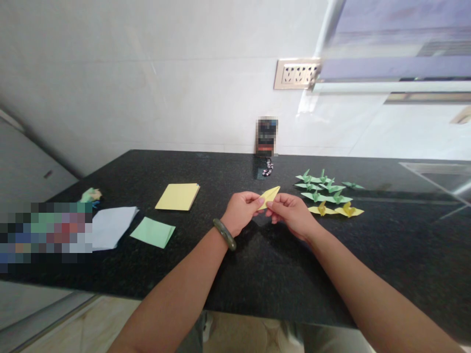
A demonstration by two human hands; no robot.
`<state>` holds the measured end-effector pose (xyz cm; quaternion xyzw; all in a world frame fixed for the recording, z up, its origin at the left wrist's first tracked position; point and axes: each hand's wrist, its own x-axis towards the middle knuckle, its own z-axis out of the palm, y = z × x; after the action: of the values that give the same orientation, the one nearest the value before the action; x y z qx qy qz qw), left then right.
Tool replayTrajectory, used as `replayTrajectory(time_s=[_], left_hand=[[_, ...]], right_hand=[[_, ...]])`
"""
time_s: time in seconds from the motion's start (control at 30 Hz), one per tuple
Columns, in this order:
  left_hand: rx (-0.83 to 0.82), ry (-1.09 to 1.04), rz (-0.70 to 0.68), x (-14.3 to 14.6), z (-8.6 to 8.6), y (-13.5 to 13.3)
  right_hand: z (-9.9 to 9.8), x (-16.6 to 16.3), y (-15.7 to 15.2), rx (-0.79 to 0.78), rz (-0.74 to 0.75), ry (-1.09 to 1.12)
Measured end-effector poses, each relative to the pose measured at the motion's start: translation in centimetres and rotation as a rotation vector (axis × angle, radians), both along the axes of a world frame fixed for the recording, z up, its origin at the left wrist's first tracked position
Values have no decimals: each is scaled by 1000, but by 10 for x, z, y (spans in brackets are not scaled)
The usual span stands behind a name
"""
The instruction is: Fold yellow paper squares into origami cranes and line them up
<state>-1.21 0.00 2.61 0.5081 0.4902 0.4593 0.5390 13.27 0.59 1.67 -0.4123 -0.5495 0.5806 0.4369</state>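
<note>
A person's two hands meet over a dark speckled counter [257,274], working a piece of folded yellow paper [273,194] that comes to a point at its far right end. The left hand [241,211], a dark green bangle [224,234] on its wrist, pinches the paper's left side between thumb and fingers. The right hand [292,213] is clamped on the near right edge in the same way, thumb on top, its fingertips close to those of the left. The paper sits in front of the person, near the middle of the scene.

To the right of the hands, small green paper cranes [315,196] stand in loose rows, with two yellow paper cranes [349,210] side by side on the near side of the group. To the left lie a yellow paper stack [177,197], a folded sheet of green paper [153,232] nearer the person, and white paper [115,226] farther left, beside a blurred-out patch whose contents cannot be made out. On the far side, a dark upright object [267,136], also blurred, leans against a pale wall [184,88], a beaded strap [269,168] before it. A socket panel [299,74] is set above, to the right.
</note>
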Motion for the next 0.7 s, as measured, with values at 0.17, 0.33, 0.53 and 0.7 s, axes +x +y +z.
replayTrajectory(time_s=[0.17,0.33,0.53,0.7], left_hand=[[73,66,-63,0,0,-1],[-12,-52,-79,2,1,-4],[-237,-330,-136,-2,-3,-1],[-288,-331,23,-8,-1,5]], right_hand=[[-2,0,0,56,-23,-21],[-1,-1,-1,137,-91,-9],[-4,2,2,224,-182,-135],[2,10,4,856,-374,-550]])
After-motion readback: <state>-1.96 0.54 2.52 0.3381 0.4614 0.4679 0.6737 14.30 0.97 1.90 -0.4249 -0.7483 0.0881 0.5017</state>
